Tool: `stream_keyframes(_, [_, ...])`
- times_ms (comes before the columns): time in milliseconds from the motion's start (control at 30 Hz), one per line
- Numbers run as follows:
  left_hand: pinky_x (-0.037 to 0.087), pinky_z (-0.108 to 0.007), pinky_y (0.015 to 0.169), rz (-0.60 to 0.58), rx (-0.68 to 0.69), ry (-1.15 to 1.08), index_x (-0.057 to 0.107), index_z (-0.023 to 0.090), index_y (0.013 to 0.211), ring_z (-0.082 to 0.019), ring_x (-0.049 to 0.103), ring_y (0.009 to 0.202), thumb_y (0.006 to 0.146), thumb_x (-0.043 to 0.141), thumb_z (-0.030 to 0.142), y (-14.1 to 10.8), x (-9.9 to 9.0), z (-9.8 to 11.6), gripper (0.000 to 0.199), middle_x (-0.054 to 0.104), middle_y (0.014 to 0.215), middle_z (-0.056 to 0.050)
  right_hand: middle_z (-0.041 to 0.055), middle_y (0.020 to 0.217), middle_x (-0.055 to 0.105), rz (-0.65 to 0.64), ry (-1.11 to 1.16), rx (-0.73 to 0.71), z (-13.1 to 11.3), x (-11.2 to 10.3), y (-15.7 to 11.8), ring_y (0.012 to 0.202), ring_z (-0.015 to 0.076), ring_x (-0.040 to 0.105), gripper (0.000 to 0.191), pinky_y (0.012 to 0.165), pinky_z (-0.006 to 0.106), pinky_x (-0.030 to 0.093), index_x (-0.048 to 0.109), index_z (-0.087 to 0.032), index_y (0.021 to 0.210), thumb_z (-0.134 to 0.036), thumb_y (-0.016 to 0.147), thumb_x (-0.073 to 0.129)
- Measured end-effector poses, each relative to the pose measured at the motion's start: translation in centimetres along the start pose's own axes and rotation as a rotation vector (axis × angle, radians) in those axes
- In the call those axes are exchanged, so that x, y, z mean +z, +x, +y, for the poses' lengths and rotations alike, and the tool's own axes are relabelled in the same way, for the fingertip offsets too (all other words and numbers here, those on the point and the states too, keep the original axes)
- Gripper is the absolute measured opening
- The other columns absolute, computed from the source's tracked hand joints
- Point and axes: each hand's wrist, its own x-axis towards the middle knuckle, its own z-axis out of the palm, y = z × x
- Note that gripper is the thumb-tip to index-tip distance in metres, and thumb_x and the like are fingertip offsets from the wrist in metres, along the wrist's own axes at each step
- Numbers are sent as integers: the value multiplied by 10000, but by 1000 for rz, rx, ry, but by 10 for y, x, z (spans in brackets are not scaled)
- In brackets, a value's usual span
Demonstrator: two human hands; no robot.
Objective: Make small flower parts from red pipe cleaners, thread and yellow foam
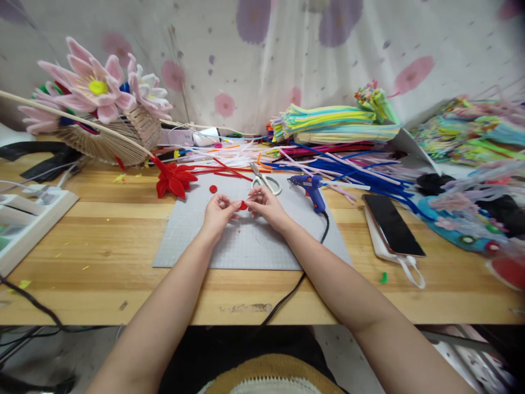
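Between the fingertips of both hands is a small red disc (243, 206), held above the grey cutting mat (184, 241). My left hand (221, 213) pinches its left side, and my right hand (264, 208) grips it from the right; the fingers hide part of it. Just beyond my left hand a second red disc (213, 189) lies on the mat. Past my right hand rest scissors (264, 179) with pale handles. A blue hot glue gun (309, 189) lies on its side at the mat's right. A red fuzzy flower (174, 179) is at the mat's upper left corner.
Loose pipe cleaners (344, 164) spread along the back, with bundled ones (336, 123) behind. A phone (394, 224) lies on a white power bank at right. Pink flowers (92, 85) stand at back left above a power strip (36, 219). The glue gun's black cord (287, 295) crosses the front edge.
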Motion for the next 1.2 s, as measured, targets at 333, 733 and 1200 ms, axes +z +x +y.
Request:
stream_keyframes(333, [445,-183,484,78,147,10,246,221,731,-77,564,494,516,716,237,4,-4,-7,517,576,556,89,-21,655,560,-63,-146,56,3,5,0,502,57,466,329,423,181,371,522,-166,765,-482,696,581])
stream_keyframes(733, [458,-215,484,63,74,76,275,220,761,-117,598,537,529,706,279,-1,0,-8,493,605,609,48,-69,520,499,-66,-146,80,10,9,3,393,34,390,274,379,176,298,493,-164,678,-411,659,611])
stream_keyframes(1200, [417,-216,500,123,69,386,400,179,688,-94,549,518,552,674,226,52,-17,6,309,509,568,54,-56,591,487,233,-9,90,2,-20,9,461,51,438,143,406,167,371,429,-193,678,-328,721,450])
